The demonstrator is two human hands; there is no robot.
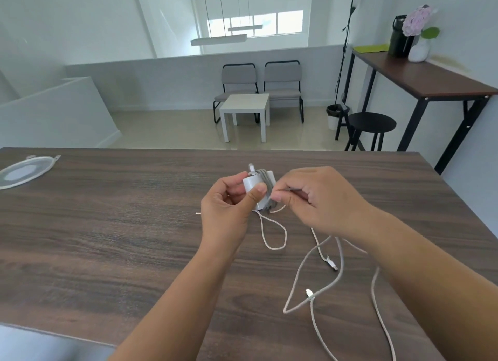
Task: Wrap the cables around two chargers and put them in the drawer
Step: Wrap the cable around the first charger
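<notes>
A white charger (254,184) with several turns of grey cable around its body is held above the dark wooden table (107,239). My left hand (229,212) grips it, thumb across its front face. My right hand (315,199) pinches the cable right beside the wound turns. A loose loop of white cable (275,235) hangs below the charger. More white cable (318,293) trails over the table to the right, with two connector ends (310,294) (332,263) lying on the wood. No second charger and no drawer are in view.
A clear zip pouch (25,172) lies at the table's far left corner. Beyond the table stand a small white side table (245,110), two grey chairs, a black stool (372,123) and a tall desk (431,83) with a vase and a dark bottle.
</notes>
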